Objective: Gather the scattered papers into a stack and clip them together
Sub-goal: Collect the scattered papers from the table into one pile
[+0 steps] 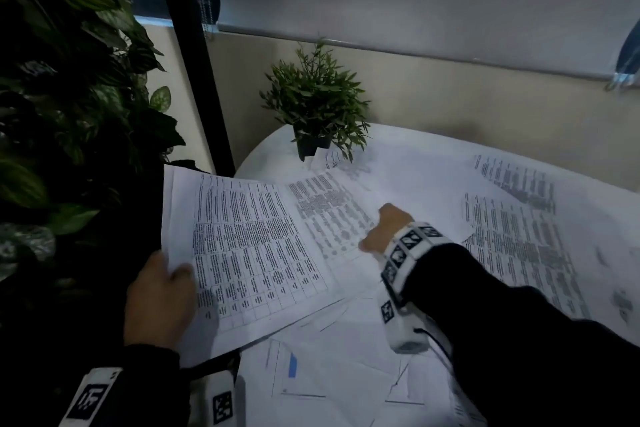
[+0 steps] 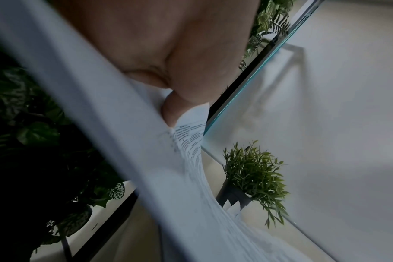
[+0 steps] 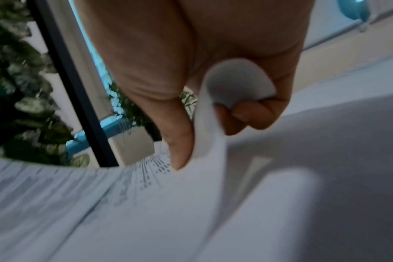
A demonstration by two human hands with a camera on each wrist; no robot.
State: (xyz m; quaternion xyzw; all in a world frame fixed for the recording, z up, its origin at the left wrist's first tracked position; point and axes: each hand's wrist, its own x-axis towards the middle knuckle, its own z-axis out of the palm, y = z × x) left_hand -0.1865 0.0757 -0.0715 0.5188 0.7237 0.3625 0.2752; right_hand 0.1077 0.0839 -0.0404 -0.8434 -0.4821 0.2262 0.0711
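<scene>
Left hand (image 1: 160, 298) gripping the paper stack (image 1: 242, 246) — right hand (image 1: 384, 230) pinching another sheet (image 1: 332, 211).

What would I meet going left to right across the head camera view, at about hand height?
Large leafy plant → left hand gripping the held sheets → right hand pinching a sheet → printed pages lying on the white table.

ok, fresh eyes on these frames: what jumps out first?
Printed papers lie scattered all over the white table. At its left edge the left hand holds a gathered stack by the corner, while the right hand pinches the curled edge of a sheet mid-table. A small potted plant stands at the table's far edge.
</scene>
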